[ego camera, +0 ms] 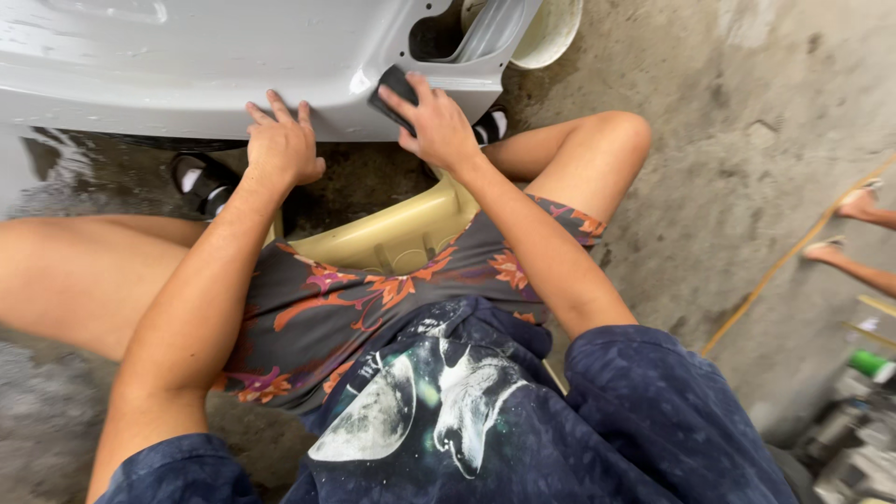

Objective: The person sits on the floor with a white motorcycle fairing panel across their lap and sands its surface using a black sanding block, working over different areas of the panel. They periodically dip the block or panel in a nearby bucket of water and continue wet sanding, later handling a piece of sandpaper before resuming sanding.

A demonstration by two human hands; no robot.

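1. The dark sanding block (394,91) lies flat against the lower edge of the grey body panel (187,65), just below the panel's cut-out opening (439,37). Its long axis runs diagonally, from upper left down to lower right, roughly in line with my right forearm.

2. My right hand (437,126) is clamped on the block: the fingers press over its top face, and the thumb wraps its near side. The block sits directly ahead of the palm, on the side away from my body. No gap shows between hand and block.

3. My left hand (280,145) rests on the same panel edge, to the left of the block and apart from it. The fingers are spread apart and lie flat on the grey surface, holding nothing. This hand is the farther of the two from the block.

4. The panel stretches left to right across the top of the view, so its long axis crosses the block's diagonal. The surface looks wet and matt; I judge that the block can slide along the edge in either direction.

5. I sit on a low tan plastic stool (392,238), knees wide, with the panel in front of my feet.

6. A pale bucket (551,33) stands behind the panel's right end.

7. On the wet concrete floor (747,140), a yellow hose (793,252) runs diagonally at the right, near another person's feet (845,224), well apart from my hands.
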